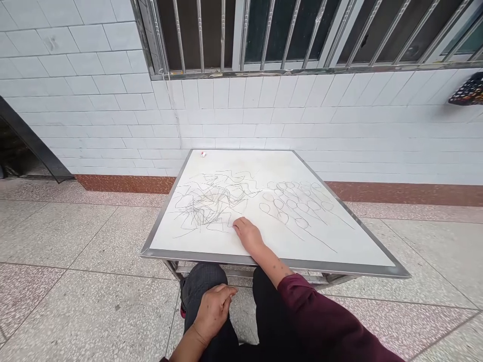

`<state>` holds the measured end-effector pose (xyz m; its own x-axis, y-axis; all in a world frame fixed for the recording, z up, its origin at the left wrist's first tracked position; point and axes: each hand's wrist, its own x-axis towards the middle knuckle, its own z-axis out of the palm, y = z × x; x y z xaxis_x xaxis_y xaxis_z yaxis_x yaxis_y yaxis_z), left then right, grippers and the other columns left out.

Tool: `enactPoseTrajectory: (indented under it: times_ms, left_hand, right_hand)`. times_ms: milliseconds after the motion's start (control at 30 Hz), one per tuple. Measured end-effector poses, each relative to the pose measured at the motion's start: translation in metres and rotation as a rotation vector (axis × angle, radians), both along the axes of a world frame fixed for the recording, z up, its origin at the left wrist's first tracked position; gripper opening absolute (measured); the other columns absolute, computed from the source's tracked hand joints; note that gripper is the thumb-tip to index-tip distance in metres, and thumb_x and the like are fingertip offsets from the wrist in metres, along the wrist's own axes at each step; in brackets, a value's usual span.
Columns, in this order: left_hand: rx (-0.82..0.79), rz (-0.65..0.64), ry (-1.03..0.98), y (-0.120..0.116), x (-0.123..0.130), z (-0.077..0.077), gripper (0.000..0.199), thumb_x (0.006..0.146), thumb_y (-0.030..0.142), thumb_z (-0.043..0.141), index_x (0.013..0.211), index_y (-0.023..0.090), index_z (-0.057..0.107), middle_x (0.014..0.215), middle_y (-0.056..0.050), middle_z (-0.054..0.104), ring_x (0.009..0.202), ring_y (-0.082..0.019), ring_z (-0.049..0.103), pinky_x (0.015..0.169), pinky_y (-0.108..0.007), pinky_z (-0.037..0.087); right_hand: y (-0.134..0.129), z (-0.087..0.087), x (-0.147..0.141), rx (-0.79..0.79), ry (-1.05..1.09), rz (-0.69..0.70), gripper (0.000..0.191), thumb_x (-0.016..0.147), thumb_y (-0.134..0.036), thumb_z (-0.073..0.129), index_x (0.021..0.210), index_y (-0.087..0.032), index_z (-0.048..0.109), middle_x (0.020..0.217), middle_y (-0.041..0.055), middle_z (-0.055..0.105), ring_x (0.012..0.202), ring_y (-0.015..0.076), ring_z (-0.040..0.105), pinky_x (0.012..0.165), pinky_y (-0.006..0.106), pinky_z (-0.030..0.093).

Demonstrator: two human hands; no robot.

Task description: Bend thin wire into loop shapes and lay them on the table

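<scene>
A white tabletop [271, 241] with a grey metal edge carries thin dark scribbles [207, 203] on its left half and rows of loops [292, 201] with long slanting lines on its right. My right hand [249, 236] rests on the board near its front edge, just right of the scribbles. Its fingers are drawn together at the tips, and whatever they may hold is hidden. Below the front edge, my left hand [214, 309] lies on my left knee, fingers curled together, with nothing visible in it.
A small white and red object [203, 155] sits at the board's far left corner. Behind stands a white tiled wall [226, 115] with barred windows [256, 35]. A dark mesh item [468, 90] hangs at the right. Speckled floor tiles [113, 301] surround the metal-legged table.
</scene>
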<state>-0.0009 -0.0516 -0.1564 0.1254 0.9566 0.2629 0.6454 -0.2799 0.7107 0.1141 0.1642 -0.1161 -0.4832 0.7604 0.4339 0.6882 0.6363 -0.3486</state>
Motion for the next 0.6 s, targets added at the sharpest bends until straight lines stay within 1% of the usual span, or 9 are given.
enactPoseTrajectory:
  times_ms: [133,267,333,467,600]
  left_hand:
    - [0.005,-0.004,0.01,0.0,-0.001,-0.002,0.034,0.087,0.007,0.042,0.106,0.024,0.064,0.093,-0.002,0.069,0.085,-0.016,0.062,0.079,-0.027,0.049]
    - [0.009,-0.005,0.016,0.0,-0.001,-0.003,0.035,0.087,0.007,0.042,0.107,0.024,0.064,0.093,-0.002,0.068,0.085,-0.016,0.062,0.079,-0.027,0.049]
    - [0.01,-0.003,0.019,-0.001,-0.001,-0.003,0.034,0.087,0.007,0.041,0.107,0.024,0.064,0.094,-0.002,0.069,0.085,-0.016,0.062,0.08,-0.027,0.049]
    - [0.012,0.001,0.023,-0.001,-0.001,-0.002,0.034,0.088,0.007,0.041,0.107,0.024,0.064,0.096,-0.002,0.069,0.087,-0.015,0.062,0.08,-0.027,0.049]
    - [0.012,0.004,0.025,-0.001,-0.001,-0.001,0.034,0.088,0.007,0.041,0.106,0.024,0.065,0.094,-0.002,0.068,0.085,-0.015,0.063,0.08,-0.027,0.049]
  right_hand:
    - [-0.003,0.004,0.01,0.038,0.008,-0.064,0.015,0.09,-0.015,0.048,0.082,-0.018,0.061,0.08,0.0077,0.061,0.075,0.0207,0.048,0.063,0.03,0.032]
    - [-0.006,0.009,0.015,0.055,0.065,-0.089,0.017,0.089,-0.018,0.048,0.079,-0.018,0.061,0.076,0.0089,0.061,0.08,0.0239,0.045,0.067,0.033,0.03]
    - [-0.007,0.011,0.016,0.048,0.11,-0.08,0.016,0.089,-0.018,0.048,0.079,-0.019,0.06,0.078,0.009,0.061,0.082,0.0247,0.046,0.07,0.035,0.031]
    - [-0.008,0.01,0.016,-0.004,0.236,-0.04,0.014,0.088,-0.019,0.045,0.083,-0.019,0.058,0.083,0.0084,0.06,0.082,0.0231,0.05,0.073,0.035,0.037]
    - [-0.009,0.009,0.02,-0.103,0.414,-0.03,0.016,0.091,-0.027,0.039,0.089,-0.019,0.053,0.087,0.0076,0.061,0.079,0.0207,0.056,0.071,0.033,0.043]
